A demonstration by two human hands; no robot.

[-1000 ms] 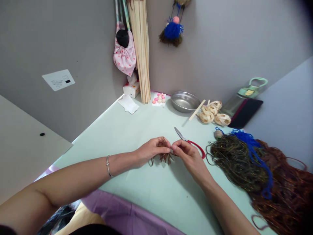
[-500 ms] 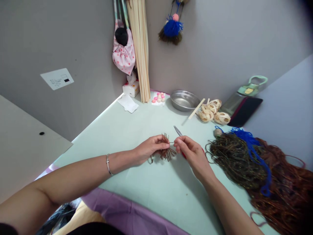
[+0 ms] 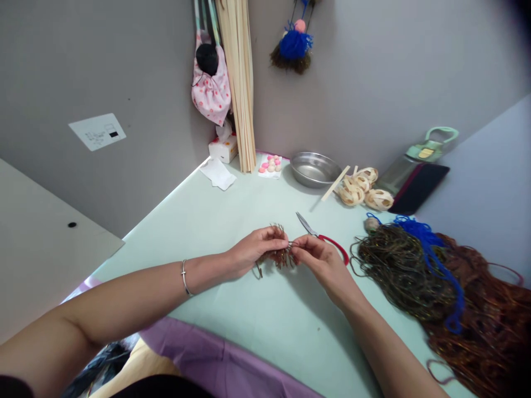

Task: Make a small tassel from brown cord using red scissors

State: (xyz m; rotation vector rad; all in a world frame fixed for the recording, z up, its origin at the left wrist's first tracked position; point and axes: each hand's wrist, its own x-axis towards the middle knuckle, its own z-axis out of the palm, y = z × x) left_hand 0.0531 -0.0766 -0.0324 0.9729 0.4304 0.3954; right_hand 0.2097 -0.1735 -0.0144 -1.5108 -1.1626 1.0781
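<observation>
A small brown yarn tassel (image 3: pixel 282 258) with frayed strand ends is pinched in my left hand (image 3: pixel 254 251), thumb over its middle. Its strands fan out above and below the fingers, and one loose end curls below. Close on the right, my right hand (image 3: pixel 319 260) has thumb and forefinger closed on thin strands of yarn (image 3: pixel 291 244) that run out of the tassel. Red-handled scissors (image 3: pixel 334 243) lie on the table just beyond my right hand, blades pointing up and left.
Loose brown and olive yarn (image 3: pixel 468 298) with blue yarn (image 3: pixel 431 249) heaps at the right. Along the back stand a steel bowl (image 3: pixel 315 170), wood-strip coils (image 3: pixel 357 188), a bottle (image 3: pixel 418 157), a phone-like dark slab (image 3: pixel 421 188), pink beads (image 3: pixel 271 164) and a tissue box (image 3: pixel 224 149).
My right hand has shifted slightly left, closer to the tassel, and pinches the strands nearer to it. More of the red scissor handles shows. My left hand keeps its hold.
</observation>
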